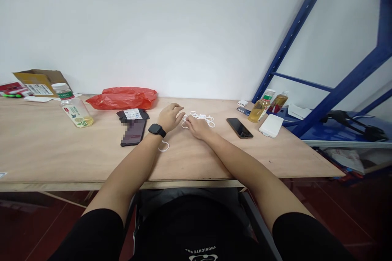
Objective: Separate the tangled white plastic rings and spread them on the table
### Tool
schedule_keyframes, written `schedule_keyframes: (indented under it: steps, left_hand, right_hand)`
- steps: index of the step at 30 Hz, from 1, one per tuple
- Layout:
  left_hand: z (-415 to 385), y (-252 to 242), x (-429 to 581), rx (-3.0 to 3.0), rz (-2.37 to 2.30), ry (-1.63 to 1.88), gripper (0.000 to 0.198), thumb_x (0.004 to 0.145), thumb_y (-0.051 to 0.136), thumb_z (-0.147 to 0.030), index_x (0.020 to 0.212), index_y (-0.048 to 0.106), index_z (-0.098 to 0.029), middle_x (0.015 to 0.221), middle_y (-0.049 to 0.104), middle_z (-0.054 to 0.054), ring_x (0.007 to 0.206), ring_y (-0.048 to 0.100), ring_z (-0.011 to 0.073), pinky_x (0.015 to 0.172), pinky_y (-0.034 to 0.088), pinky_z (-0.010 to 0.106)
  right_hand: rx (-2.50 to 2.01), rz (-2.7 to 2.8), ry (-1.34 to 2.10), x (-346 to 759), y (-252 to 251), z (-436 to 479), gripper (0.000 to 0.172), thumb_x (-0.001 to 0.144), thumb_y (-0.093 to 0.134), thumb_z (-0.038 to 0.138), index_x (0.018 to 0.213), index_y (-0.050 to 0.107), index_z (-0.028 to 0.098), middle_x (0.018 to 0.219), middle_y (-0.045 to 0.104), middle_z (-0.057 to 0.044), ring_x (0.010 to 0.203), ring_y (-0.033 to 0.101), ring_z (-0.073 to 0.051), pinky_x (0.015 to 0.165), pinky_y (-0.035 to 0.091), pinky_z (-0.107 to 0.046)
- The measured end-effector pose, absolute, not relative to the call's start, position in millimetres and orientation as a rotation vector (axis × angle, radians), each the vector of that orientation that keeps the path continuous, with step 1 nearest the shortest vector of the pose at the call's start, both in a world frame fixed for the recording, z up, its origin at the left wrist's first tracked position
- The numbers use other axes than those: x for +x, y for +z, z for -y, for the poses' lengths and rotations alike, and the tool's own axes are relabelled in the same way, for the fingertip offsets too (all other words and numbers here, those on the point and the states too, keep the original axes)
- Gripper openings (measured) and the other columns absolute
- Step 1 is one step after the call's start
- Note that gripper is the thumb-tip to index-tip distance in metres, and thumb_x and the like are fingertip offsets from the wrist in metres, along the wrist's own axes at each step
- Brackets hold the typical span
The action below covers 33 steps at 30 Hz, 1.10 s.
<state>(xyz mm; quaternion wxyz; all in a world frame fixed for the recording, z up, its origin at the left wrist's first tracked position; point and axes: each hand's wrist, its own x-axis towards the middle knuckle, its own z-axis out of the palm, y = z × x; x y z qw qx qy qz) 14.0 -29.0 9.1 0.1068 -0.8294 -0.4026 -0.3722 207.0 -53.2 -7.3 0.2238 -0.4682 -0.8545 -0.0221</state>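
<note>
Over the middle of the table, my left hand (170,117) is held with its fingers apart and nothing visible in them; a dark smartwatch (157,130) is on that wrist. Close by on the right, my right hand (198,127) has its fingers curled together, with a thin white ring (184,125) showing at the fingertips. Just behind this hand lies a small pile of white rings (210,122), partly covered by it. Another white ring (164,146) rests alone on the wood below my left wrist.
Left on the table (183,167) are a phone (134,132), black packet (132,114), red plastic bag (124,98), bottle (73,108) and cardboard box (38,83). To the right lie another phone (239,128), white case (271,125) and drink bottle (260,108), beside a blue metal rack (337,79).
</note>
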Motion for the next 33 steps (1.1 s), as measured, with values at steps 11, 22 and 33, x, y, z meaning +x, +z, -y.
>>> schedule_keyframes:
  steps: [11,22,33]
  left_hand:
    - [29.6,-0.4,26.5,-2.679,1.053,-0.823,0.039,0.098,0.041,-0.03,0.13,0.059,-0.017,0.111,0.071,0.012,0.097,0.068,0.0227,0.085,0.051,0.034]
    - [37.9,-0.1,29.7,-2.847,1.247,-1.14,0.038,0.096,0.048,-0.033,0.127,0.066,-0.02,0.086,0.076,0.005,0.069,0.066,0.0156,0.067,0.047,0.025]
    - [31.2,-0.7,28.9,-3.015,1.308,-1.408,0.033,0.09,0.056,-0.039,0.105,0.073,-0.016,0.091,0.075,0.006,0.069,0.067,0.0153,0.066,0.053,0.025]
  right_hand:
    - [-1.087,2.102,0.07,214.6,-15.6,39.1,0.02,0.098,0.039,0.028,0.104,0.058,0.022,0.106,0.066,-0.008,0.096,0.061,-0.021,0.079,0.045,-0.031]
    - [-1.082,1.936,0.124,214.8,-16.9,42.1,0.026,0.094,0.049,0.03,0.119,0.055,0.023,0.104,0.072,-0.005,0.089,0.069,-0.02,0.081,0.051,-0.033]
    - [-1.09,2.09,0.123,218.8,-10.9,45.2,0.026,0.097,0.044,0.028,0.118,0.056,0.022,0.112,0.069,-0.008,0.1,0.066,-0.022,0.085,0.048,-0.032]
